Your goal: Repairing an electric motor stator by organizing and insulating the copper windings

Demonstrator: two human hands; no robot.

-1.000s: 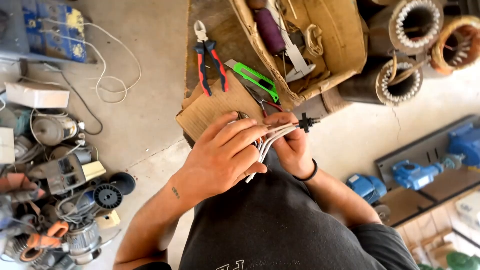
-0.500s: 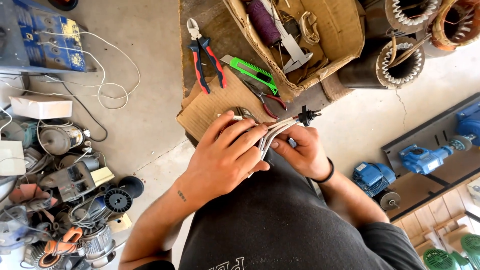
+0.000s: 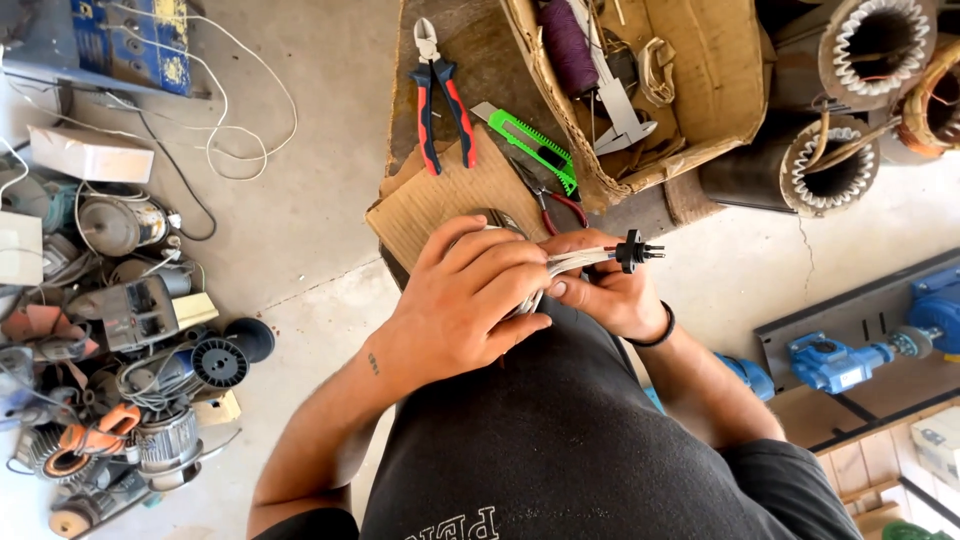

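Note:
Both my hands meet in front of my body over a piece of cardboard point(image 3: 440, 200). My left hand point(image 3: 465, 300) is curled over a bundle of pale wires point(image 3: 578, 260) and a round object mostly hidden under its fingers. My right hand point(image 3: 605, 290) pinches the same wires from below. A small black plug-like part point(image 3: 632, 251) sticks out at the wire ends, just beyond my right fingers. A black band sits on my right wrist.
Red-handled cutters point(image 3: 440, 95), a green utility knife point(image 3: 530, 145) and small red pliers point(image 3: 555, 200) lie ahead. A cardboard box point(image 3: 720, 90) holds a purple spool and caliper. Motor stators point(image 3: 830, 170) stand right, blue pumps point(image 3: 835, 362) lower right, motor scrap point(image 3: 120, 340) left.
My hands have stayed together on the wires with small finger shifts. The view has drifted, so the bench tools now sit a little further right.

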